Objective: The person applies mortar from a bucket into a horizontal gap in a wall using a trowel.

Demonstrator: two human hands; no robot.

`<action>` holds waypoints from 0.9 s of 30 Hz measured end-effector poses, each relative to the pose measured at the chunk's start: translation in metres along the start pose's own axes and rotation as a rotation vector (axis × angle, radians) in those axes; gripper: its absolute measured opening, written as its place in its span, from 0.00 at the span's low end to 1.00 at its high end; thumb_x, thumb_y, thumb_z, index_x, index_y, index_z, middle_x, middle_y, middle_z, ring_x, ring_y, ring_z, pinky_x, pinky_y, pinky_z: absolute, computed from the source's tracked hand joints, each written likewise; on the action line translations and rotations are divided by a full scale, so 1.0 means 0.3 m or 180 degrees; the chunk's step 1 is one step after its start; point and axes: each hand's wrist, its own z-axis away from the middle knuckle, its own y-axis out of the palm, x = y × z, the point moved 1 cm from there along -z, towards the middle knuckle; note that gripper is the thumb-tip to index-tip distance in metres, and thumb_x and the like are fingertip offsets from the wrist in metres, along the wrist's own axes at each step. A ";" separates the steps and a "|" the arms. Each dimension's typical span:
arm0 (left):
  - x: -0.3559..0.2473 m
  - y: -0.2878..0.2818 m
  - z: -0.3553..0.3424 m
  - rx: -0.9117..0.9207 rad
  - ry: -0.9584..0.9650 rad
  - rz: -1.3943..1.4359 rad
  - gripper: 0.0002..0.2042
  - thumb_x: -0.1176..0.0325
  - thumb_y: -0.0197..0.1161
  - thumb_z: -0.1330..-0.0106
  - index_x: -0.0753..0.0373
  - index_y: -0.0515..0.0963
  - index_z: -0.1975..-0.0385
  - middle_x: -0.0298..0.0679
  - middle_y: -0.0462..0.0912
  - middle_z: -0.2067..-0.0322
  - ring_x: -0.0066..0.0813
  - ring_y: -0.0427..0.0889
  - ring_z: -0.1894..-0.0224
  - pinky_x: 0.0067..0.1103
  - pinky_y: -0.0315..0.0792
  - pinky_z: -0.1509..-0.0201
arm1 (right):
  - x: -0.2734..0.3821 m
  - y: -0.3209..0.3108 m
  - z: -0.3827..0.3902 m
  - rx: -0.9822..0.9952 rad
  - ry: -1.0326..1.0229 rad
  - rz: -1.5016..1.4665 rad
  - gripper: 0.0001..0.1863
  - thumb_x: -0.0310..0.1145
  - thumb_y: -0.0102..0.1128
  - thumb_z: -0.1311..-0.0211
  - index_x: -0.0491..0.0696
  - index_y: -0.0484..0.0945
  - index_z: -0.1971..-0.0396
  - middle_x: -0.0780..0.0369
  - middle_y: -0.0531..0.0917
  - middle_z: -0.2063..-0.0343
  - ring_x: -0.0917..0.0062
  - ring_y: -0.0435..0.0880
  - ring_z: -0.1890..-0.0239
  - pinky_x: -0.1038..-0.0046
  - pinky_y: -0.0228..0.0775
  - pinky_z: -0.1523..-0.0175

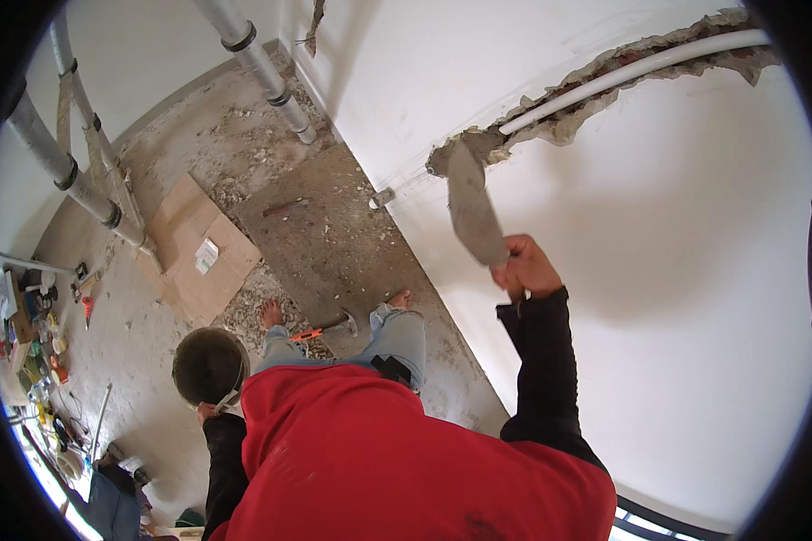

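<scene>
The right hand (525, 268) wraps its fingers tight around a trowel (472, 206), pointing to eleven o'clock at the groove (550, 124). The left hand (209, 411) grips a round pan (209, 364).

A flattened cardboard sheet (194, 257) is lying on the dusty floor beneath you; grey pipes (72, 171) are rising just left of it, a hammer (329, 326) is resting to its right, and small clutter (32, 343) is sitting far left of it

I see a grey trowel (472, 206) raised, tip in the wall channel; a round mortar-filled pan (209, 364) held low.
</scene>
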 end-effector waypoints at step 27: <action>0.054 0.089 -0.014 0.0256 0.0080 0.0702 0.21 0.53 0.49 0.40 0.64 0.82 0.80 0.46 0.85 0.74 0.43 0.82 0.67 0.37 0.73 0.58 | -0.178 -0.179 -0.112 -0.3154 -0.0804 0.3182 0.16 0.41 0.63 0.39 0.41 0.77 0.75 0.56 0.78 0.83 0.60 0.74 0.81 0.63 0.70 0.70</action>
